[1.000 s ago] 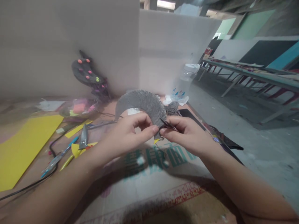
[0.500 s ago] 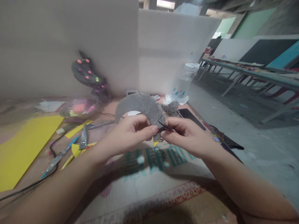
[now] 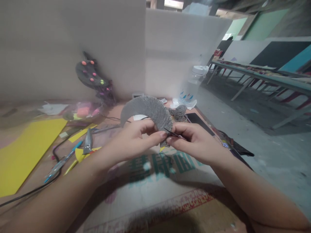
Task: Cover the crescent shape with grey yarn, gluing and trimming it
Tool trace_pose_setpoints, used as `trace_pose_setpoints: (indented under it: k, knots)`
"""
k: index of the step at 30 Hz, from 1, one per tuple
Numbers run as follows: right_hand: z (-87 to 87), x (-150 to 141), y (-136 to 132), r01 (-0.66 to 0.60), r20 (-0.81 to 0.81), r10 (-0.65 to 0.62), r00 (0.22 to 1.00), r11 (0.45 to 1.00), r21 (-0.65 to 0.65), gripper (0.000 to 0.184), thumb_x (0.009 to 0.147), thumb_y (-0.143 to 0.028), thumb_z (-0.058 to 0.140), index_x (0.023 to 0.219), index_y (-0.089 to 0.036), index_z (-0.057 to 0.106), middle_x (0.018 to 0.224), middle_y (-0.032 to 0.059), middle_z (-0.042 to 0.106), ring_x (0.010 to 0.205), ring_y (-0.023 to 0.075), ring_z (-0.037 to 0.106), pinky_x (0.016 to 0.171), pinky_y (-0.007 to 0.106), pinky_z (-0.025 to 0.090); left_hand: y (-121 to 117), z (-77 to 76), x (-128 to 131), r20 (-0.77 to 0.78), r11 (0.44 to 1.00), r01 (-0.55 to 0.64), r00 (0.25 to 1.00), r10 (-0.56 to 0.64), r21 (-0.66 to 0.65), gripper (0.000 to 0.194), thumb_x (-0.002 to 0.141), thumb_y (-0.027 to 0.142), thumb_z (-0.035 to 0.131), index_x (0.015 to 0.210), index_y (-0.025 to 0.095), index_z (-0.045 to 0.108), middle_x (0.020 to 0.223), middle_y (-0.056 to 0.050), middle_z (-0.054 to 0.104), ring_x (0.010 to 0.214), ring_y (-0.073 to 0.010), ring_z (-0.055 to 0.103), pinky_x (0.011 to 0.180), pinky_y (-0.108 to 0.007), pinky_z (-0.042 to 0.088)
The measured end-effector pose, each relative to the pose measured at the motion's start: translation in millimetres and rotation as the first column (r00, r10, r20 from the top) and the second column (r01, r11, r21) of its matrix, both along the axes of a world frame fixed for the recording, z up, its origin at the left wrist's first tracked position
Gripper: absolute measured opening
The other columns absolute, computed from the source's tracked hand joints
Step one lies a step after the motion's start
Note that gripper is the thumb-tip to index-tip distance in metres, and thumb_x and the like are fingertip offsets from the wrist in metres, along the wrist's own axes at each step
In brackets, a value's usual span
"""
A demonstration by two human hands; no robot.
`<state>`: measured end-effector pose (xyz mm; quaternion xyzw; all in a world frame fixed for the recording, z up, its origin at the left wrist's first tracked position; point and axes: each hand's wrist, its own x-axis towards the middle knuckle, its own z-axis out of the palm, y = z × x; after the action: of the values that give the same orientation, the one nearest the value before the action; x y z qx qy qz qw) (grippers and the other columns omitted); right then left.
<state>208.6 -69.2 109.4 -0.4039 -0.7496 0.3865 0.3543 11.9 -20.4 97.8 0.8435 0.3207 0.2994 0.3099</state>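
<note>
A grey crescent (image 3: 148,105), wound with ribbed yarn along its right part, is held above the printed sheet. My left hand (image 3: 143,137) is closed on the lower right end of its curve, with the thumb pointing right. Facing it, my right hand (image 3: 191,139) pinches a thin dark pointed tool (image 3: 172,132). The tool's tip lies against the yarn-wound edge, close to my left thumb. The rest of the tool is hidden by my fingers, so its kind is unclear. Behind my right hand sits a loose bundle of grey yarn (image 3: 179,113).
Scissors (image 3: 87,142), a blue pen (image 3: 76,148) and a yellow sheet (image 3: 29,149) lie on the left. A dark crescent with coloured dots (image 3: 91,76) leans on the white partition (image 3: 116,38). At the back right stands a clear bottle (image 3: 191,85); a dark flat object (image 3: 199,123) lies nearer.
The camera view has shifted slightly. Both hands keep their grip, and the dark tool's tip is still at the yarn-wound edge, with very little movement.
</note>
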Motion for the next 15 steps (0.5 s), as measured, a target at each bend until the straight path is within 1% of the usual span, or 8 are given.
trace_pose_setpoints:
  k: [3, 8, 12, 15]
  knots:
    - [0.6, 0.6, -0.2, -0.008, -0.012, 0.008, 1.0, 1.0, 0.0, 0.013, 0.087, -0.019, 0.054, 0.076, -0.016, 0.061, 0.069, -0.0026, 0.052, 0.061, 0.0087, 0.042, 0.057, 0.022, 0.034, 0.2, -0.2, -0.9, 0.028, 1.0, -0.02, 0.999, 0.02, -0.016, 0.04, 0.086, 0.046, 0.058, 0.059, 0.017, 0.053, 0.059, 0.004, 0.045, 0.06, -0.0106, 0.043, 0.052, -0.023, 0.03]
    - [2.3, -0.3, -1.4, -0.005, -0.043, 0.003, 0.999, 0.999, -0.045, 0.014, 0.087, -0.02, 0.055, 0.075, -0.016, 0.06, 0.066, -0.004, 0.045, 0.059, 0.0085, 0.038, 0.054, 0.022, 0.032, 0.1, -1.2, -0.9, 0.08, 0.994, 0.005, 0.997, 0.003, -0.105, 0.042, 0.086, 0.048, 0.059, 0.058, 0.018, 0.052, 0.059, 0.003, 0.046, 0.057, -0.0099, 0.042, 0.05, -0.022, 0.031]
    - [4.4, -2.4, -2.4, 0.002, -0.057, -0.006, 0.998, 0.997, -0.081, 0.017, 0.087, -0.021, 0.055, 0.07, -0.017, 0.057, 0.062, -0.0048, 0.041, 0.057, 0.0084, 0.037, 0.051, 0.021, 0.03, 1.9, -2.4, -1.4, 0.081, 0.995, 0.02, 0.997, -0.012, -0.099, 0.043, 0.087, 0.049, 0.058, 0.058, 0.018, 0.052, 0.058, 0.003, 0.049, 0.056, -0.01, 0.044, 0.049, -0.022, 0.031]
    - [3.2, -1.4, -1.7, 0.002, -0.07, -0.008, 0.998, 0.997, -0.078, 0.018, 0.088, -0.026, 0.058, 0.072, -0.017, 0.058, 0.064, -0.0043, 0.042, 0.058, 0.0085, 0.038, 0.052, 0.021, 0.032, 3.5, -3.1, -2.6, 0.091, 0.995, 0.029, 0.996, -0.021, -0.094, 0.042, 0.087, 0.049, 0.058, 0.059, 0.018, 0.053, 0.059, 0.003, 0.051, 0.057, -0.0101, 0.046, 0.05, -0.022, 0.032]
